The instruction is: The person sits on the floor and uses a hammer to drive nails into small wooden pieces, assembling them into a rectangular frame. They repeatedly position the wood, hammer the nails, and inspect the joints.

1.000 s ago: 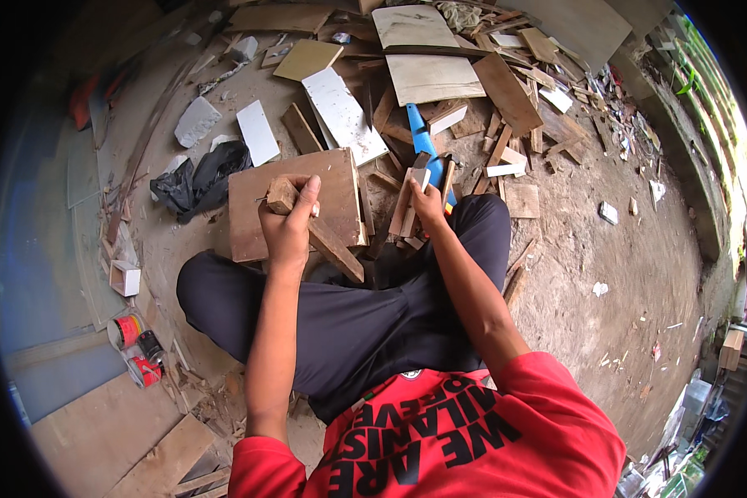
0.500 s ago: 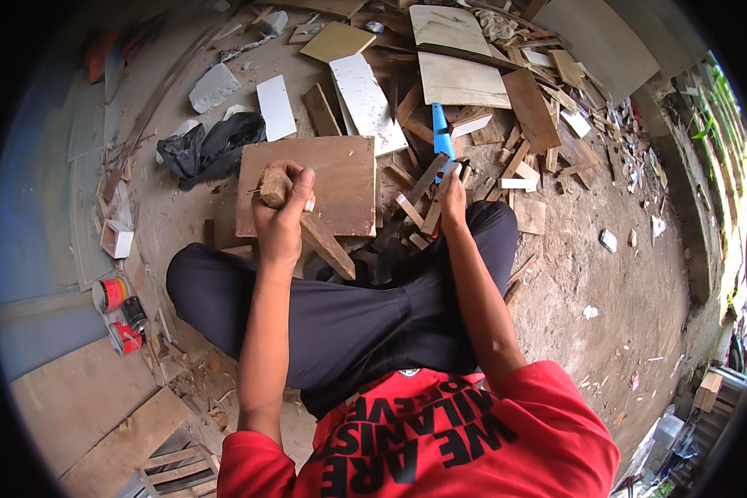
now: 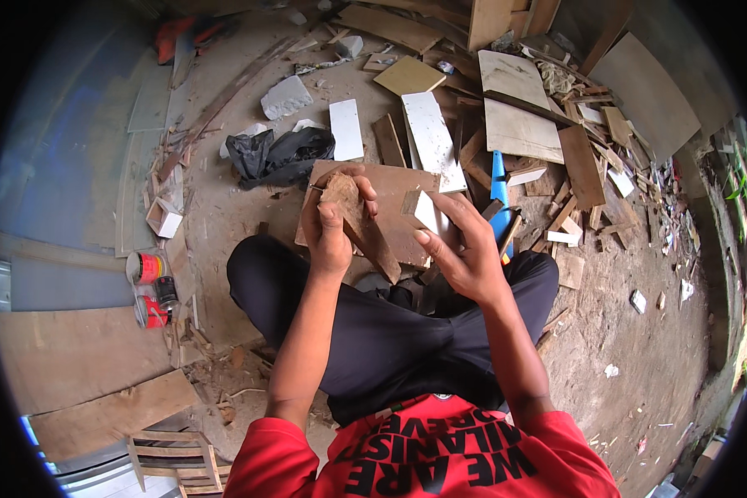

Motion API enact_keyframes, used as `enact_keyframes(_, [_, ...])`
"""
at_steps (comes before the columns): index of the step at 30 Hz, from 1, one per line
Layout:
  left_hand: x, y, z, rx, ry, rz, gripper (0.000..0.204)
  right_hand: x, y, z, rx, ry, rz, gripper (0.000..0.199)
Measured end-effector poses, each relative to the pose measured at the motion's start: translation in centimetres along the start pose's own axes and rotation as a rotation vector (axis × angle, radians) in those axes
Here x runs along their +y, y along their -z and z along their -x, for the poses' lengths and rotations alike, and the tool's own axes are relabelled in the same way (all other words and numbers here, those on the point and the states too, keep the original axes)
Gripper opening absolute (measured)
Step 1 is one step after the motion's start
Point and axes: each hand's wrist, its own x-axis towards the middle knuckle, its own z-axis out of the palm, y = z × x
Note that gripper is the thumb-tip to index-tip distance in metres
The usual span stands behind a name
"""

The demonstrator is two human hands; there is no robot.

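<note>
My left hand (image 3: 330, 241) is wrapped round a rough length of brown wood (image 3: 372, 242), which slants down toward my lap. A thin nail-like point shows beside its upper end. In my right hand (image 3: 480, 261) is a small wooden block (image 3: 426, 213) with a white face, gripped between thumb and fingers. The two pieces are close together but apart. Both hands are above a flat brown board (image 3: 386, 187) lying in front of my crossed legs. Right of the board lies a long blue tapered blade (image 3: 500, 217), like a handsaw's, partly behind my right hand.
Scrap wood and panels, including a white-topped board (image 3: 432, 137), are strewn ahead and to the right. A black plastic bag (image 3: 278, 158) lies left of the brown board. Several cans (image 3: 148, 267) stand by my left knee. A slatted wooden frame (image 3: 174, 455) lies at lower left.
My right hand has come up and left from the scrap beside the blue blade, now holding the white-faced block. My left hand still holds the brown wood. The view has shifted.
</note>
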Motion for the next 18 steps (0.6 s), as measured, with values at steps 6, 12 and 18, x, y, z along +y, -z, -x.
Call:
enact_keyframes(6, [1.0, -0.5, -0.2, 0.007, -0.038, -0.139, 0.062, 0.1, -0.5, 0.6, -0.019, -0.149, -0.231, 0.042])
enact_keyframes(12, [1.1, -0.2, -0.3, 0.008, -0.022, -0.149, 0.055, -0.6, -0.5, -0.2, -0.012, -0.696, -0.987, 0.037])
enact_keyframes(18, [1.3, -0.5, -0.3, 0.031, 0.025, -0.097, 0.058, -1.4, 0.3, 0.0, -0.050, -0.672, -0.961, 0.036])
